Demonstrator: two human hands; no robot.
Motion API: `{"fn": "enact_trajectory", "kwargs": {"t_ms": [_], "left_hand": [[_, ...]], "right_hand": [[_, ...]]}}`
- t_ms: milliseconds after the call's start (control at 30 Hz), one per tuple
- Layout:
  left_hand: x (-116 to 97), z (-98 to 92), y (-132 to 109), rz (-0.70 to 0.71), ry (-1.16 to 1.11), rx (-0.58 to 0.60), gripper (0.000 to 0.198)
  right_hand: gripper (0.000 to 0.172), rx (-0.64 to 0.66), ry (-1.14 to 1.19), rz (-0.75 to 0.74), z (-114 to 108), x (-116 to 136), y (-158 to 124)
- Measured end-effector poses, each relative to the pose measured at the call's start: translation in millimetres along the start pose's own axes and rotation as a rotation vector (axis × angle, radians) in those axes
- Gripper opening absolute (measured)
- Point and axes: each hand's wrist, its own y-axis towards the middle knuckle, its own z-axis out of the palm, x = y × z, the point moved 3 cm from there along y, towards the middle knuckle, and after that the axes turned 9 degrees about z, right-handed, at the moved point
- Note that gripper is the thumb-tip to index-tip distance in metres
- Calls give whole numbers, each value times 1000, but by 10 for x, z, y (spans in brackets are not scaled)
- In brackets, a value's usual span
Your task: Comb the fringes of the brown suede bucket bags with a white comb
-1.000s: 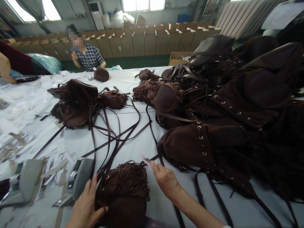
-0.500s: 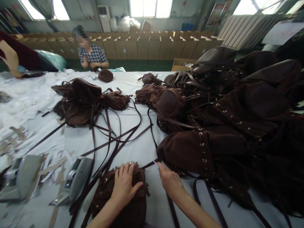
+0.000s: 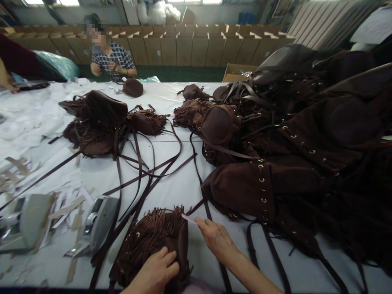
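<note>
A dark brown fringed bag lies on the table right before me, its fringe pointing up and away. My left hand is on the near part of this bag, fingers curled into the brown material. Just right of the bag, my right hand pinches a thin, pale strip-like piece; its exact kind is unclear. The tip of that piece reaches the fringe at the bag's upper right edge. Long dark straps run from the bag's left side up the table.
A big heap of brown bags fills the right side. More fringed bags lie farther left. Two grey tape dispensers stand left amid paper scraps. Across the table is a co-worker in a checked shirt; cartons line the back.
My left hand has slid toward me and curled from lying spread on the fringe. My right hand has moved slightly left and down, bringing the pale piece to the fringe. The view has tipped downward.
</note>
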Motion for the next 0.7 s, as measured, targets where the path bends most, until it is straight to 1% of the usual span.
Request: {"fn": "enact_trajectory", "kwargs": {"t_ms": [67, 133, 233, 300, 367, 467, 500, 567, 633, 700], "left_hand": [[-75, -4, -60, 106, 74, -19, 19], [-145, -16, -83, 183, 144, -46, 11], [-233, -61, -52, 250, 211, -59, 13], [-276, -88, -7, 271, 234, -43, 16], [-309, -74, 31, 294, 244, -18, 17], [-331, 58, 34, 316, 211, 24, 18], [-327, 117, 17, 311, 187, 37, 17], [-303, 209, -44, 272, 112, 55, 13], [-252, 214, -122, 182, -91, 56, 7], [-177, 113, -186, 87, -332, 36, 7]], "right_hand": [[42, -36, 5, -77, 27, 43, -36], [46, -62, -7, -171, 44, 119, -76], [44, -58, -62, -273, 59, 245, -147], [39, -24, -110, -287, 101, 284, -190], [34, 27, -160, -224, 193, 233, -206], [24, 77, -224, -43, 369, -3, -178], [23, 74, -236, 10, 415, -94, -159], [27, 44, -244, 86, 468, -233, -111], [36, -4, -234, 135, 470, -280, -48], [43, -56, -211, 155, 428, -238, 33]]}}
